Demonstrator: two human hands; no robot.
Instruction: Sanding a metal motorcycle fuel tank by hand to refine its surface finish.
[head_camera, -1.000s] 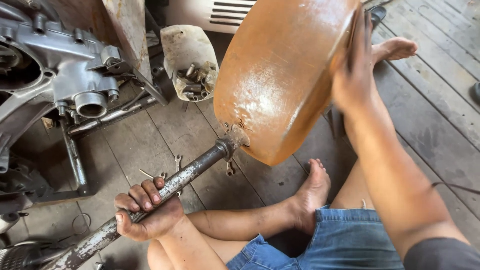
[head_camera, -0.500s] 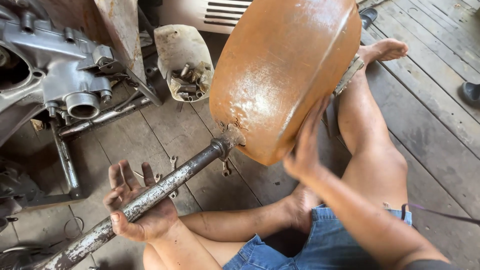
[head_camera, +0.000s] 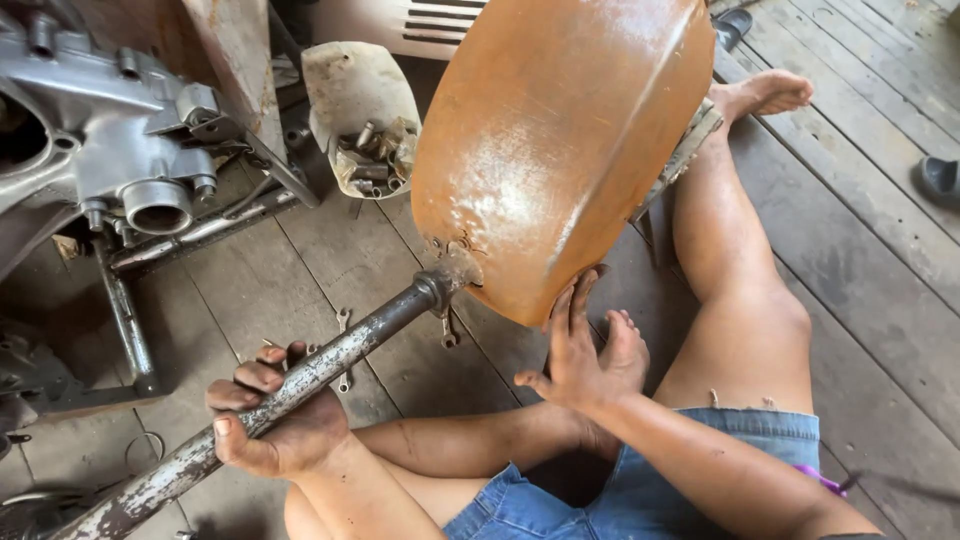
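One rusty orange tank (head_camera: 560, 150) fills the upper middle of the frame, joined to one steel pipe (head_camera: 330, 365) running to lower left. Left hand (head_camera: 275, 425) has its grip curled tight round that pipe; right hand (head_camera: 575, 355) lies open, fingertips touching the tank's lower edge. Two small wrenches (head_camera: 343, 325) lie on the floor (head_camera: 850, 230).
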